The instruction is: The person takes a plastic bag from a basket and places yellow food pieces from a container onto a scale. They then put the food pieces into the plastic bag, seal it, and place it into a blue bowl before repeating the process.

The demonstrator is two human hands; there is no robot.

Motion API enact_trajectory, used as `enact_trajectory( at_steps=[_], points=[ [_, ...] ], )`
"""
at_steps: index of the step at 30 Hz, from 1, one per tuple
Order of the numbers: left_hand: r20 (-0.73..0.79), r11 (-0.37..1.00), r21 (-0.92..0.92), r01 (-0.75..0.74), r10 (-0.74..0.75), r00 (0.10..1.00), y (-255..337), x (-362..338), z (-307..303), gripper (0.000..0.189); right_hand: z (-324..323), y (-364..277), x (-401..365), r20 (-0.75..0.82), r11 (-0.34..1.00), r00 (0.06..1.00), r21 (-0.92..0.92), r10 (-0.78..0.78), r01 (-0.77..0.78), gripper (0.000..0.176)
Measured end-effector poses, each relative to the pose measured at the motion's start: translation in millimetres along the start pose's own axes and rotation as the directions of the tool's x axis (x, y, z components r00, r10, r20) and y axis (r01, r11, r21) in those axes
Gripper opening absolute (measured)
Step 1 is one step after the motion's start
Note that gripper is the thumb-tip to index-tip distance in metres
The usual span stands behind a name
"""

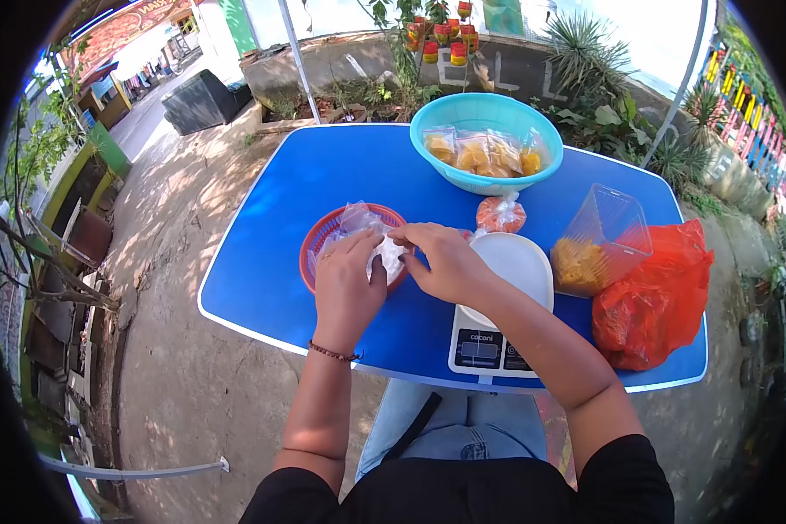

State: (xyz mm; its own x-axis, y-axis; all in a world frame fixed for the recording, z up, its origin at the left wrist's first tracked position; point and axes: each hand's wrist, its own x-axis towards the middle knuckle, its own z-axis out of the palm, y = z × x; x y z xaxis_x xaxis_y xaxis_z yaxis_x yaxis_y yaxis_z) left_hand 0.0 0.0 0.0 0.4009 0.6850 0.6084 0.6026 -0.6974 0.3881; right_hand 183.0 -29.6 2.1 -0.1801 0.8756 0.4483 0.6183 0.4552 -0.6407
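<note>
My left hand [349,279] is over a red plastic basket [396,215], fingers curled down onto a clear plastic bag. Reaching in from the other side, my right hand [445,262] has its fingers and thumb bent at the same bag [389,255], which looks whitish and crumpled between both hands. More clear plastic bags [356,218] stick up at the back of the basket. The fingertips are partly hidden. Right of the basket is a white kitchen scale [515,271], partly covered by my right forearm.
A turquoise basin [428,166] holds several filled bags at the back of the blue table [275,218]. Behind the scale lies a bag of orange-red bits [500,214]. On the right are a tilted clear container [581,262] with yellowish food and a red plastic bag [651,301].
</note>
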Motion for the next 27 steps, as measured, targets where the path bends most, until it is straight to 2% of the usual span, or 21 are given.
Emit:
enact_trajectory(
  at_steps=[2, 5, 6, 8, 12, 14, 15, 18, 20, 21, 24, 26, 27],
  points=[
    [0.012, 0.995, 0.08, 0.064, -0.066, 0.998, -7, -8, -12, 0.027, 10, 0, 10, 0.108, 1.0, 0.994, 0.029, 0.001, -0.004, 0.032],
    [0.062, 0.98, 0.046, 0.191, -0.194, 0.979, -42, -22, -27, 0.027, 47, -4, 35, 0.313, 0.996, 0.949, -0.094, 0.028, 0.002, 0.031],
    [0.029, 0.982, 0.049, 0.184, -0.186, 0.982, -49, -23, -28, 0.028, 54, -5, 44, 0.361, 0.995, 0.932, -0.103, 0.033, 0.005, 0.028],
    [-0.029, 0.984, 0.052, 0.173, -0.172, 0.985, -59, -25, -31, 0.03, 72, -4, 56, 0.324, 0.988, 0.946, -0.15, 0.005, 0.046, 0.029],
    [0.006, 0.964, -0.027, 0.263, -0.263, 0.965, -61, -30, -38, 0.04, 104, -4, 67, 0.192, 0.972, 0.981, -0.228, -0.017, 0.062, 0.032],
    [0.054, 0.946, -0.056, 0.32, -0.317, 0.947, -60, -31, -38, 0.047, 112, -1, 66, 0.185, 0.944, 0.982, -0.315, -0.04, 0.098, 0.025],
    [0.028, 0.948, -0.088, 0.305, -0.304, 0.952, -62, -32, -35, 0.049, 115, 1, 67, 0.183, 0.926, 0.982, -0.36, -0.054, 0.118, 0.022],
    [-0.021, 0.94, -0.171, 0.294, -0.302, 0.953, -67, -33, -29, 0.053, 114, 6, 69, 0.111, 0.929, 0.986, -0.338, -0.121, 0.152, 0.021],
    [0.006, 0.917, -0.212, 0.339, -0.346, 0.938, -63, -33, -33, 0.054, 104, 4, 71, 0.001, 0.993, 0.995, -0.056, -0.101, 0.101, 0.021],
    [-0.063, 0.94, -0.18, 0.288, -0.304, 0.951, -65, -35, -31, 0.054, 95, -1, 71, -0.052, 0.993, 0.996, 0.091, -0.076, 0.081, 0.021],
    [-0.225, 0.981, -0.12, 0.156, -0.179, 0.958, -62, -33, -27, 0.051, 69, -7, 63, -0.033, 0.932, 0.998, 0.361, 0.056, -0.041, 0.023],
    [-0.292, 0.985, -0.148, 0.086, -0.127, 0.948, -47, -24, -32, 0.044, 56, -9, 56, -0.019, 0.91, 0.997, 0.41, 0.07, -0.056, 0.021],
    [-0.251, 0.986, -0.149, 0.071, -0.107, 0.962, -43, -21, -33, 0.04, 49, -11, 52, -0.015, 0.899, 0.997, 0.434, 0.076, -0.062, 0.021]
  ],
)
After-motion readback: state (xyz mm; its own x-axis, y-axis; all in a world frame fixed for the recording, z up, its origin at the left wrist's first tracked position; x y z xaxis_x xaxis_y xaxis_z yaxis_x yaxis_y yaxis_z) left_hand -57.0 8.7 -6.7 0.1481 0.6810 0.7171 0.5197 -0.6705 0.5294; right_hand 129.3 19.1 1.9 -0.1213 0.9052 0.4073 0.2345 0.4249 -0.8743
